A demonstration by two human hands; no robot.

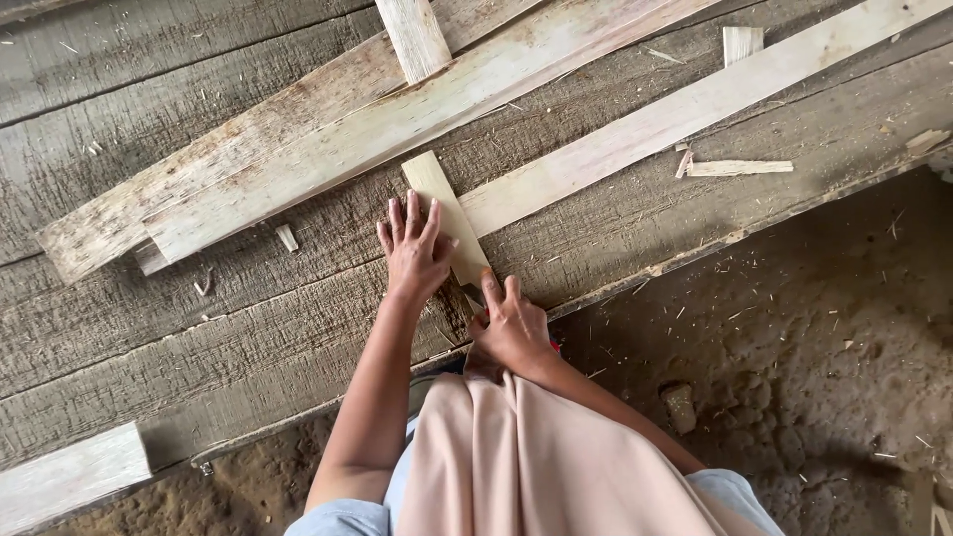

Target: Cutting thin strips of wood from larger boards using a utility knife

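Weathered grey planks (149, 337) fill the frame; at centre, my left hand (415, 253) presses flat, fingers spread, beside a short slat (447, 213). My right hand (511, 328) grips what may be a blade at its lower end.

No packages, labels, signs or screens in view; only bare wood and dirt ground.

Short strip (447, 213) on plank floor (199, 328), left hand (415, 253) beside it; long boards (397, 109) behind.
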